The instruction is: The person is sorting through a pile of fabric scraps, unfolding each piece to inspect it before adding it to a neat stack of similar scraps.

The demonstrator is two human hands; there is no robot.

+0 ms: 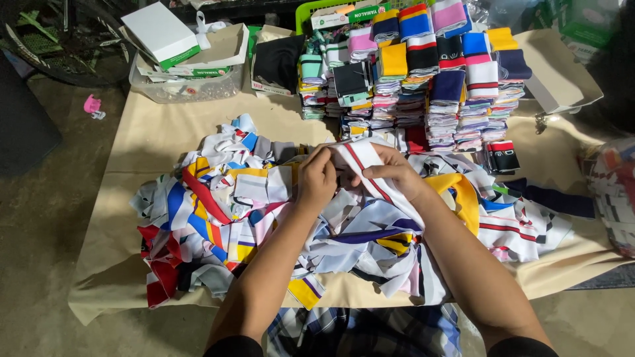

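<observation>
Both hands worked over the loose heap [264, 211] on the table [152, 132]. Left hand [317, 182] and right hand [390, 173] had fingers pinched on a white red-striped cloth strip [360, 158], held just above the heap. Risks: the strip snagging neighbouring pieces, or an elbow toppling the folded stacks [423, 79] behind.

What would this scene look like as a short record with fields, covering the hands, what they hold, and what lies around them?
left hand: grips one end of a white fabric piece with red stripes
right hand: grips the same piece beside the left
loose pile: mixed coloured fabric pieces spread under and around both hands
folded stacks: neat rows at the far side of the table
table cover: beige sheet
clear tub: far left, holding white boxes
green basket: behind the stacks
</observation>
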